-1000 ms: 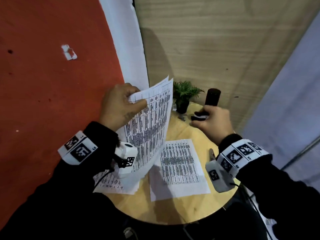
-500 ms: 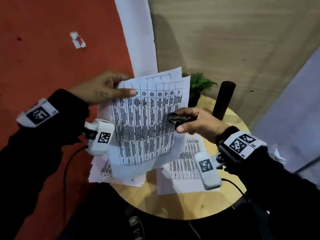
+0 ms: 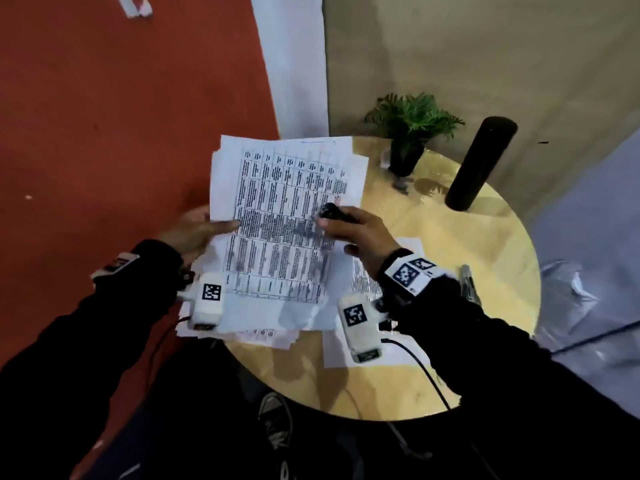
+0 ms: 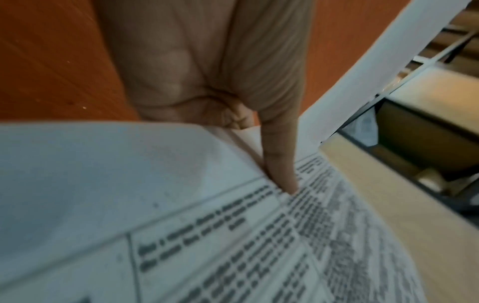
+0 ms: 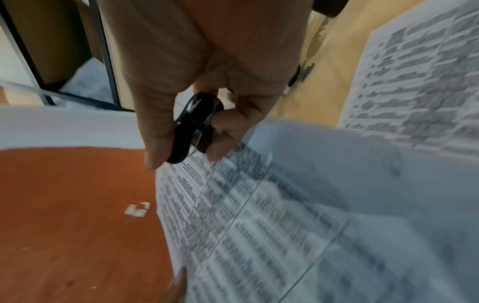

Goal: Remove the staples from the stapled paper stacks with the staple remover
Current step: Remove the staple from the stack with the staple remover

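Note:
My left hand grips the left edge of a printed paper stack, thumb lying on the top sheet, the fingers hidden beneath. The stack lies nearly flat above the round wooden table, partly past its left edge. My right hand holds the black staple remover above the middle right of the page. In the right wrist view thumb and fingers pinch the remover just over the sheet. No staple can be made out.
More printed sheets lie on the table under the held stack and under my right wrist. A small potted plant and a tall black cylinder stand at the back. A slim metal tool lies at the right. Red floor lies left.
The stack has swung from upright down to nearly flat. My left hand shifted from its top corner to its left edge. My right hand carried the remover from the back of the table onto the page.

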The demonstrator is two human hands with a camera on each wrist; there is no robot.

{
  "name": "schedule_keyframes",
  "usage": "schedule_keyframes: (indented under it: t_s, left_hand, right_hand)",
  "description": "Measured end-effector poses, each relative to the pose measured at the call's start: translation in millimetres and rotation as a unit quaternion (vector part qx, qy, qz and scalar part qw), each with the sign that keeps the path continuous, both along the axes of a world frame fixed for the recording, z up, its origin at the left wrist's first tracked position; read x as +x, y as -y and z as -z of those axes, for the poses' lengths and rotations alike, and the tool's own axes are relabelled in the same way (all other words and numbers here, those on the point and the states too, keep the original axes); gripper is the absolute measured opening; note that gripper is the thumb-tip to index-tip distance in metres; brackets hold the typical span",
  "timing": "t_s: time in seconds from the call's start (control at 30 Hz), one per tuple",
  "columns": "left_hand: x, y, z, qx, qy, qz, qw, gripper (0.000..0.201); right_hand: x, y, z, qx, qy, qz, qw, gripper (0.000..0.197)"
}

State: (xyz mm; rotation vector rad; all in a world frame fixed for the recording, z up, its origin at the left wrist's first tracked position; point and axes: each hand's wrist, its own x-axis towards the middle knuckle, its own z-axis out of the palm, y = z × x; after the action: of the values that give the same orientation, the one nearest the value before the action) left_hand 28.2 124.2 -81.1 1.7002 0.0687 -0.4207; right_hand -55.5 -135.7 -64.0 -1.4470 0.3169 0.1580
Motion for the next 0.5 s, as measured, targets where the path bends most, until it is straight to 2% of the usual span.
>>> schedule_keyframes:
  t_s: [0.07,0.13,0.2,0.23,0.3,0.4,0.5]
  left_hand:
    - [19,-7,23,0.092,0.016,-0.038,0.995,0.034]
    - [36,-19,50,0.163,0.022,-0.073,0.984,0.046]
    - [48,-28,83,0.215,0.013,-0.078,0.973,0.052]
    - [51,-30,94,0.238,0.011,-0.081,0.968,0.054]
    - [57,-28,109,0.316,0.007,-0.079,0.945,0.062]
    - [63,-32,115,0.443,-0.024,-0.053,0.895,0.083]
    - [81,-49,136,0.459,-0.08,-0.021,0.884,0.119]
  right_hand:
    - [0,3,23,-0.064,-0.012,0.012,0.998,0.016]
    - [-6,15,58,-0.191,-0.019,-0.011,0.981,0.022]
    - [-19,30,98,-0.317,-0.071,-0.077,0.943,0.033]
    - [-29,36,114,-0.359,-0.095,-0.12,0.921,0.032]
    - [-48,45,137,-0.395,-0.13,-0.191,0.889,0.029]
    - [-64,55,149,-0.403,-0.156,-0.233,0.871,0.043]
    - [-64,61,153,-0.445,-0.164,-0.254,0.843,0.052]
